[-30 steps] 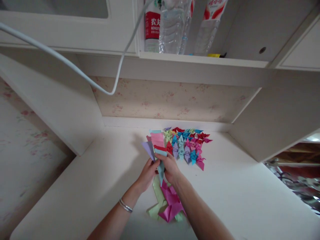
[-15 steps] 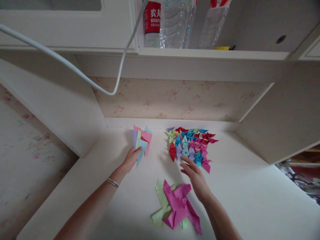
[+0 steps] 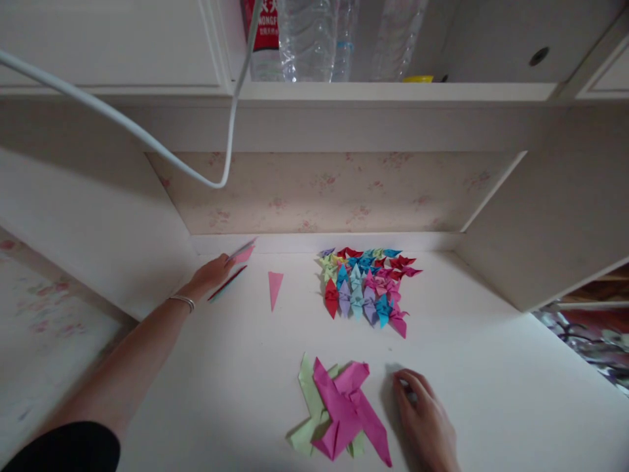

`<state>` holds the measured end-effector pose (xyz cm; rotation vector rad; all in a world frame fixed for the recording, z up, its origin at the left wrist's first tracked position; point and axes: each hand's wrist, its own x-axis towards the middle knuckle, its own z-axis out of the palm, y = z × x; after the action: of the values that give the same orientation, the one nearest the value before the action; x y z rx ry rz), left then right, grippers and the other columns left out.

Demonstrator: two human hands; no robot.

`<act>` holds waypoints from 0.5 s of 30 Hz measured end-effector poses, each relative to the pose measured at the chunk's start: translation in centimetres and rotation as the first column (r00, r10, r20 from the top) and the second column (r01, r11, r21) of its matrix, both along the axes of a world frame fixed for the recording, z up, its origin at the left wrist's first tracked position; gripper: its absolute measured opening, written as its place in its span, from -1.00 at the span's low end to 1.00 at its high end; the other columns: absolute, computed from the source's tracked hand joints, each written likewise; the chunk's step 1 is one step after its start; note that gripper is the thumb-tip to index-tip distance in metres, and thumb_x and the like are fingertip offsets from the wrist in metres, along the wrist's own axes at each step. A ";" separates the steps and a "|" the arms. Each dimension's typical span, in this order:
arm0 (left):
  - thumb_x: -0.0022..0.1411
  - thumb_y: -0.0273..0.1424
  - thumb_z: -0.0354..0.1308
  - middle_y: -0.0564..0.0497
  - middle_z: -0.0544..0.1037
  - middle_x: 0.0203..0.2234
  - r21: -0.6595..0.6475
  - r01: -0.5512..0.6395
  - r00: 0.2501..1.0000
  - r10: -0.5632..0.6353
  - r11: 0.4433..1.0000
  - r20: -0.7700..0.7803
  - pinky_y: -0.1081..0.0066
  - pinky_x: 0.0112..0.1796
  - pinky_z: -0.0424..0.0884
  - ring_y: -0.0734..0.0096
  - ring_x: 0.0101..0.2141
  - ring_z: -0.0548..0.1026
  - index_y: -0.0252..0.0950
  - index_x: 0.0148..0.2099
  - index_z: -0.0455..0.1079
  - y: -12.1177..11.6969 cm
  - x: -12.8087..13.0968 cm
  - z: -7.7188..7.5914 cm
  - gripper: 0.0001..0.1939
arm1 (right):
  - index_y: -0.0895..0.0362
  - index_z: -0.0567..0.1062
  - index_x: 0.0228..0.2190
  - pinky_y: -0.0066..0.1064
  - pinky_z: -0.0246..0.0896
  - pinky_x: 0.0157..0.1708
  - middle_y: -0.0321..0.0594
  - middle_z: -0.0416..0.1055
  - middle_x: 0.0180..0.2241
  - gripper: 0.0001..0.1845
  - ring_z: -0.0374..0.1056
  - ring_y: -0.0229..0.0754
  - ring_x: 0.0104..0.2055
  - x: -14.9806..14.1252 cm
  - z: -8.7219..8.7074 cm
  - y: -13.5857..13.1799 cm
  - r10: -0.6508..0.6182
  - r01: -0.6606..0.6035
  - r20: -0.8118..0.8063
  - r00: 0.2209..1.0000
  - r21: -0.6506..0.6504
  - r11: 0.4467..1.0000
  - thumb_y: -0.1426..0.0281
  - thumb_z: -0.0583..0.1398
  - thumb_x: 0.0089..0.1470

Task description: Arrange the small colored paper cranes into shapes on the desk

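My left hand (image 3: pixel 212 273) is at the back left of the white desk (image 3: pixel 295 341), closed on a bunch of folded coloured papers (image 3: pixel 243 254) seen nearly edge-on. One pink folded paper triangle (image 3: pixel 275 290) lies alone to its right. Down at the right, my right hand (image 3: pixel 426 413) rests curled by the desk surface, and nothing shows between its fingers. Beside it lies a large magenta origami figure (image 3: pixel 346 413), on top of a pale green folded one (image 3: pixel 308 393). Rows of small coloured origami figures (image 3: pixel 363 288) sit close together towards the back.
Above hangs a shelf (image 3: pixel 393 92) with several clear plastic bottles (image 3: pixel 308 39). A white cable (image 3: pixel 147 137) loops down in front of it at the left. Side panels (image 3: pixel 545 196) bound the desk, and patterned wallpaper (image 3: pixel 324 190) covers the back.
My left hand has moved left with the papers, and a pink triangle now lies apart on the desk. My right hand has drawn back from the small figures and curled its fingers.
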<state>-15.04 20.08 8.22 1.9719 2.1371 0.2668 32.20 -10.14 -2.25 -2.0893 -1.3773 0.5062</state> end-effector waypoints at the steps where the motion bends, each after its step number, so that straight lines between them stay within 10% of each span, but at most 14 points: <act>1: 0.32 -0.06 -0.22 -0.28 0.51 -0.15 0.005 0.035 0.999 -0.035 0.999 -0.005 0.24 -0.15 0.31 0.07 -0.14 0.47 -0.40 -0.11 0.33 0.3 -0.1 -0.1 -0.48 | -0.05 0.48 -0.20 -0.26 0.33 -0.20 -0.22 0.40 0.01 -0.62 0.42 -0.02 -0.13 -0.2 0.1 0.3 0.016 -0.016 0.033 0.999 -0.019 1.000 0.06 0.00 0.13; 15: 0.32 -0.32 -0.16 -0.18 0.55 -0.36 -0.094 -0.085 0.996 0.084 0.992 -0.010 0.43 -0.42 0.33 0.40 -0.46 0.47 -0.52 -0.07 0.27 3.3 -3.9 -1.8 -0.64 | -0.08 0.50 -0.16 -0.42 0.33 -0.30 -0.32 0.38 0.05 -0.62 0.44 -0.15 -0.13 0.0 -0.7 0.3 0.013 -0.007 0.163 0.987 -0.041 0.999 0.09 -0.02 0.18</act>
<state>-18.90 23.42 6.38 1.8362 2.1974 0.1711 32.19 -9.82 -3.00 -2.1987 -1.4808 0.3765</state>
